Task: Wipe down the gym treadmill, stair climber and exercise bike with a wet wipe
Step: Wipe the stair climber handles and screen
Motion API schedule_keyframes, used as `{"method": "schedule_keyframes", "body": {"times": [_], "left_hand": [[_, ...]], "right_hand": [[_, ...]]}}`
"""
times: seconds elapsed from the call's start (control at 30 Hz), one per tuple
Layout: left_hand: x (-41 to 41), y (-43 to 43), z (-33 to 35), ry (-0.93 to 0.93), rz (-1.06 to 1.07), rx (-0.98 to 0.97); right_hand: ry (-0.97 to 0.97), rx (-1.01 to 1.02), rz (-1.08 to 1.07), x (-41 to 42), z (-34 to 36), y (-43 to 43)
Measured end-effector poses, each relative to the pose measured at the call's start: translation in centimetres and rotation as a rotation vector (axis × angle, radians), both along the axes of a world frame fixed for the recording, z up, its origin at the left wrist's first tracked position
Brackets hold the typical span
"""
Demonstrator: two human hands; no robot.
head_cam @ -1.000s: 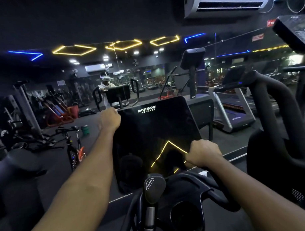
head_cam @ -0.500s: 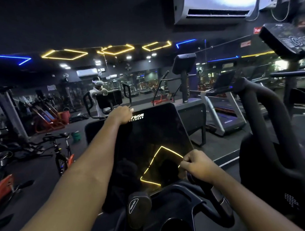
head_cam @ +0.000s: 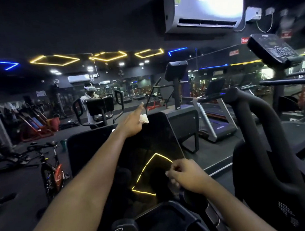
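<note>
A black glossy console screen (head_cam: 152, 144) of the exercise machine stands in front of me and reflects a yellow light strip. My left hand (head_cam: 132, 122) reaches to the screen's top edge and holds a bunched white wet wipe (head_cam: 144, 118) against it, index finger stretched forward. My right hand (head_cam: 186, 175) sits at the screen's lower right corner, fingers curled round the black handlebar (head_cam: 212, 216).
A thick black handrail (head_cam: 261, 136) of the neighbouring machine rises at the right, with its console (head_cam: 270, 48) above. A treadmill (head_cam: 215, 121) stands ahead right. A spin bike (head_cam: 49, 163) is on the floor at left. The mirror wall ahead shows a person (head_cam: 90, 97).
My left hand has slid right along the screen's top edge, and the wipe now shows beside it. My right hand stays on the handlebar. The view has tilted upward.
</note>
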State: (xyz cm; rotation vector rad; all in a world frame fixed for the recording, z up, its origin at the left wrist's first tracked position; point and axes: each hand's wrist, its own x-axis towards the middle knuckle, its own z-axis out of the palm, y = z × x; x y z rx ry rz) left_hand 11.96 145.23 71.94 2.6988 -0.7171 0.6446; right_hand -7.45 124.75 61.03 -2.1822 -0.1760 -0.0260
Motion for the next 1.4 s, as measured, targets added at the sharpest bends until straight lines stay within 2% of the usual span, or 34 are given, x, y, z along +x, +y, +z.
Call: {"method": "schedule_keyframes", "body": {"times": [0.1, 0.2, 0.37, 0.53, 0.67, 0.77, 0.8, 0.83, 0.9, 0.97, 1.0, 1.07, 1.13, 1.23, 1.27, 1.4], "left_hand": [[0.1, 1.9, -0.4, -0.039, -0.064, -0.098], [0.2, 2.7, -0.9, -0.062, -0.167, -0.154], [1.0, 3.0, -1.5, -0.123, -0.220, -0.186], [1.1, 3.0, -2.2, -0.134, -0.194, -0.304], [0.9, 2.5, -2.9, -0.193, -0.072, -0.234], [1.3, 2.0, -2.8, -0.292, 0.032, -0.044], [1.5, 1.8, -2.7, -0.330, 0.057, 0.038], [1.6, 1.7, -2.7, -0.361, 0.082, 0.113], [1.8, 1.6, -2.7, -0.383, 0.116, 0.171], [1.9, 1.6, -2.7, -0.385, 0.135, 0.174], [1.9, 1.6, -2.7, -0.379, 0.141, 0.171], [2.0, 1.6, -2.8, -0.375, 0.140, 0.161], [2.1, 1.6, -2.7, -0.361, 0.141, 0.157], [2.1, 1.6, -2.7, -0.356, 0.156, 0.170], [2.2, 1.6, -2.5, -0.358, 0.160, 0.176], [1.7, 1.4, -2.3, -0.354, 0.156, 0.196]], "right_hand": [[-0.259, -0.035, -0.158, 5.0, 4.1, 1.4], [-0.485, -0.168, -0.138, 10.8, 8.2, 3.4], [-0.612, -0.428, 0.013, 16.4, 8.7, 5.6], [-0.880, -0.450, -0.110, 18.7, 8.2, 5.4], [-0.686, -0.404, -0.279, 20.6, 10.1, 4.5], [-0.573, -0.346, -0.427, 21.7, 10.8, 2.6], [-0.581, -0.382, -0.463, 21.9, 10.6, 2.5], [-0.636, -0.447, -0.451, 22.0, 10.3, 2.8], [-0.771, -0.522, -0.228, 21.5, 9.1, 3.6], [-0.811, -0.490, -0.018, 20.8, 8.5, 2.9], [-0.784, -0.447, -0.023, 20.9, 8.5, 2.0], [-0.660, -0.286, -0.149, 21.2, 8.2, 0.1], [-0.494, -0.037, -0.272, 20.9, 6.8, -1.1], [-0.291, 0.259, -0.316, 18.5, 2.1, -1.3], [-0.237, 0.267, -0.316, 17.5, 0.2, -1.6], [-0.024, 0.044, -0.331, 13.2, -5.1, -4.5]]}}
